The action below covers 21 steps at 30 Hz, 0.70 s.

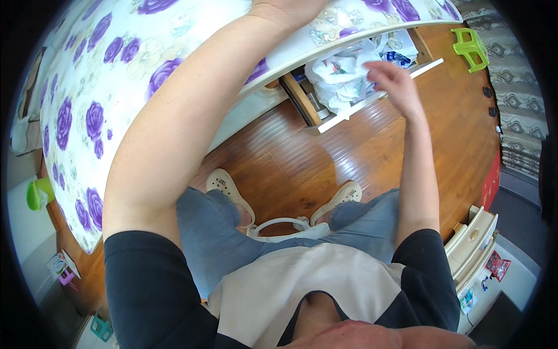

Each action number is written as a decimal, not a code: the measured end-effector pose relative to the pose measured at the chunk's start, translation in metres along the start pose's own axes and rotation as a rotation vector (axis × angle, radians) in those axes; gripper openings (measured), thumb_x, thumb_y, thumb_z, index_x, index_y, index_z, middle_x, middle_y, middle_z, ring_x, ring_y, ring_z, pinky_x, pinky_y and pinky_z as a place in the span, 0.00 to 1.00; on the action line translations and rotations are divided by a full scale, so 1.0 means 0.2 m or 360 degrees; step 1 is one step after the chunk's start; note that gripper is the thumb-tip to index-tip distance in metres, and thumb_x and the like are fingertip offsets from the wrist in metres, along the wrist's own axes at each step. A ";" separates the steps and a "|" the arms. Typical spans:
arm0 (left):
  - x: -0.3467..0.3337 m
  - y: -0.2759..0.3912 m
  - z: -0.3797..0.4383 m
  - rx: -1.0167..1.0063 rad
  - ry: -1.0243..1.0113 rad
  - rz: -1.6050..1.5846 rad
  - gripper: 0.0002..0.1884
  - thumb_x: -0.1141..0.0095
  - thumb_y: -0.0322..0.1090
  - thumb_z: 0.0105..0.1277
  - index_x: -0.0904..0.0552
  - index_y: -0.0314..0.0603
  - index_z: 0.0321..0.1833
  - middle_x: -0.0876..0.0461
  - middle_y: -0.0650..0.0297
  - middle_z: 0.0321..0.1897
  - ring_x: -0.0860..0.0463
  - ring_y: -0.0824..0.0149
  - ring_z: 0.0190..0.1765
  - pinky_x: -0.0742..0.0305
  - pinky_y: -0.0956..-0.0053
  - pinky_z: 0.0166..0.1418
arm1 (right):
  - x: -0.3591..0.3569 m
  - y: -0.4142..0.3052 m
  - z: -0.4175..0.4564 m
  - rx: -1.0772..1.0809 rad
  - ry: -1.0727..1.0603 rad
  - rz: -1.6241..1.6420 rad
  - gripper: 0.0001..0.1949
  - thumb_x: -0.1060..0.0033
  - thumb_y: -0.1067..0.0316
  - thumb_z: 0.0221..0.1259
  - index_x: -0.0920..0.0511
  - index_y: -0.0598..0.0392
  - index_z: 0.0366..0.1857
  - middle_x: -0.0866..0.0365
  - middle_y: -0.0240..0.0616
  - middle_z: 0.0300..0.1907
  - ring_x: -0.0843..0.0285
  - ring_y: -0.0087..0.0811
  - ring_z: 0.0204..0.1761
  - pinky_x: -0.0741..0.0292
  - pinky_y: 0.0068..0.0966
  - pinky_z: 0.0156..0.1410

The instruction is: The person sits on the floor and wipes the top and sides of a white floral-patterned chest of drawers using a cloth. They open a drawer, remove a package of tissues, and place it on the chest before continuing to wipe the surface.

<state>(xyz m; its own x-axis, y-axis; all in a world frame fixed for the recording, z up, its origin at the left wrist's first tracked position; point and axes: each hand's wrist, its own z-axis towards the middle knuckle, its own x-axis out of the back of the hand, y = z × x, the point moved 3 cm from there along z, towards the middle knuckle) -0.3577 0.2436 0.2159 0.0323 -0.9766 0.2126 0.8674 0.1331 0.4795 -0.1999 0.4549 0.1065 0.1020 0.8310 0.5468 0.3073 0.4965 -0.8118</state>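
Observation:
Before me a drawer [344,114] is pulled out from under a bed covered with a white sheet [126,87] printed with purple roses. A crumpled white plastic bag [333,80] fills much of it, with a blue-and-white packet [396,57] alongside. Over the drawer's front panel hangs my right hand [392,83], somewhat blurred, its thumb and fingers apart at the bag's right side. Nothing shows clearly in its grasp. My left arm reaches across the bed; only the base of my left hand [287,9] appears at the top edge, and its fingers are out of view.
Wooden flooring [301,148] lies below the drawer, near my beige clogs [229,187]. A green plastic stool [471,50] stands far right by a patterned curtain [514,87]. A cream cabinet [471,240] is at lower right. At left there is a green bin [35,195].

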 end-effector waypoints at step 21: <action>0.02 0.03 0.02 0.0220 -0.0383 -0.0056 0.12 0.51 0.37 0.72 0.21 0.34 0.45 0.23 0.58 0.40 0.24 0.63 0.45 0.31 0.73 0.52 | 0.40 0.46 0.33 -0.0247 0.0967 -0.0850 0.22 0.27 0.50 0.46 0.17 0.50 0.44 0.15 0.40 0.41 0.18 0.40 0.47 0.24 0.35 0.53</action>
<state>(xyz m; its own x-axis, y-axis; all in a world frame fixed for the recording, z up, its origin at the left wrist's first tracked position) -0.3548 0.2406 0.2223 -0.1298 -0.9151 0.3818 0.7893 0.1377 0.5984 -0.2268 0.5834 0.0628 0.3858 0.1899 0.9028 0.5821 0.7091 -0.3979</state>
